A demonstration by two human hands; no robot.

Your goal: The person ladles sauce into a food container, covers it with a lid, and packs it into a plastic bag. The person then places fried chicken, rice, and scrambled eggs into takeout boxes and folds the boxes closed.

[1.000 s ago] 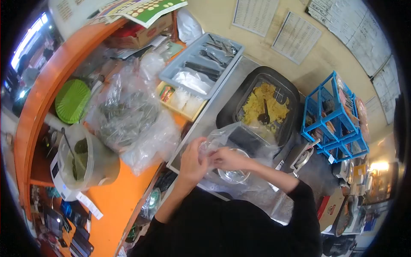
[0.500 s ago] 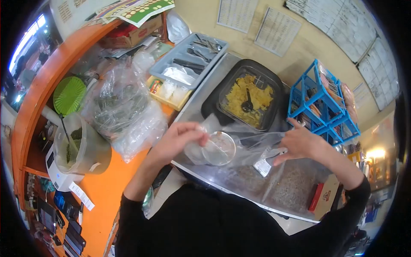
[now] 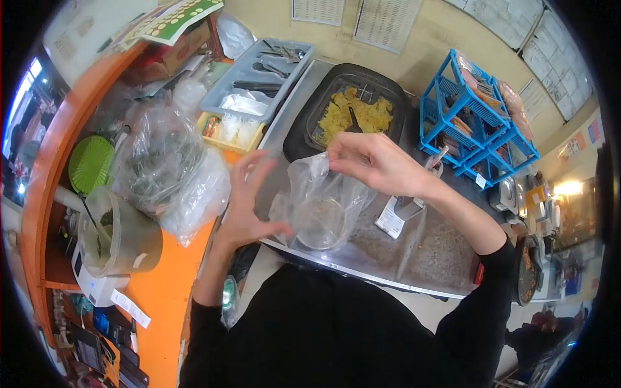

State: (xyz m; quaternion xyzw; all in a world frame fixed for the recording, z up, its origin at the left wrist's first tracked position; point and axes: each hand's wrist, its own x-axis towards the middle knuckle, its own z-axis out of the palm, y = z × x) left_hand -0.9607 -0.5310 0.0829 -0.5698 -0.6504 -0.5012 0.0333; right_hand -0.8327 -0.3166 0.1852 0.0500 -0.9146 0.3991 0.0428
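Note:
A clear plastic bag (image 3: 303, 178) hangs from the pinched fingertips of my right hand (image 3: 381, 163), which grips its upper edge. Inside or behind the film is a round clear container (image 3: 317, 223) on the metal counter; the film blurs its contents. My left hand (image 3: 244, 202) is open beside the bag, thumb and fingers spread, its thumb close to the film. Beyond my right hand stands a dark tray (image 3: 303, 129) of yellow food (image 3: 372, 115) with a dark spoon (image 3: 353, 121) in it. A printed white slip (image 3: 390, 220) lies below my right wrist.
Blue stacked baskets (image 3: 466, 116) with packets stand at the back right. To the left are a grey cutlery tray (image 3: 213, 97), a heap of plastic bags (image 3: 162, 155) and a translucent tub (image 3: 139, 236) on an orange counter (image 3: 168, 284). The metal counter's front edge (image 3: 362, 277) faces my body.
My right hand has come left and up to the bag's top edge. My left hand has let go of the bag, opened and moved left. The bag now stands more upright around the container.

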